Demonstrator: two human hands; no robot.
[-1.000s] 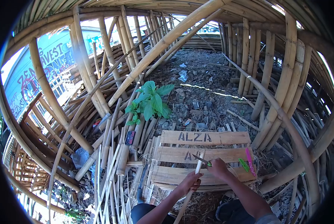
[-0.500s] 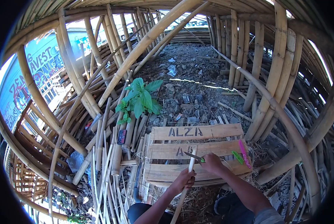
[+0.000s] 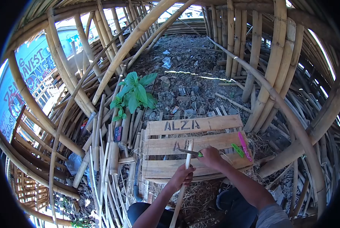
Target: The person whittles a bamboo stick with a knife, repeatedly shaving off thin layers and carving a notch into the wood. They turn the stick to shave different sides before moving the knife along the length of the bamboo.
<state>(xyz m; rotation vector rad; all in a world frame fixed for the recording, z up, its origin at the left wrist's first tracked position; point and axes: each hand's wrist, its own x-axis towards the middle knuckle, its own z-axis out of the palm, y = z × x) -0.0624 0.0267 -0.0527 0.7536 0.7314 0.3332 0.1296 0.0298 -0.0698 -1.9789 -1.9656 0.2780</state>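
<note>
My left hand [image 3: 182, 176] is wrapped round a pale bamboo stick [image 3: 179, 201], which stands slanting with its top end over the wooden crate [image 3: 166, 147]. In my right hand [image 3: 211, 157] is a knife [image 3: 189, 152] with a green handle and a dark blade. The blade points left and crosses the stick close to its upper end, above my left hand; whether it cuts in cannot be told. On the crate's right side lie a green object [image 3: 237, 150], perhaps a knife sheath, and a pink strip with cut-out shapes [image 3: 245, 146].
Long split bamboo strips [image 3: 106, 178] lie left of the crate, near a phone-like object [image 3: 117, 134]. A leafy green plant [image 3: 135, 95] grows behind them. Bamboo poles [image 3: 280, 72] frame both sides, and a slanting pole [image 3: 291, 152] leans at the right.
The view has shifted, so the scene sits slightly higher and further left. Both hands keep their holds, and the knife blade lies flatter across the stick than before.
</note>
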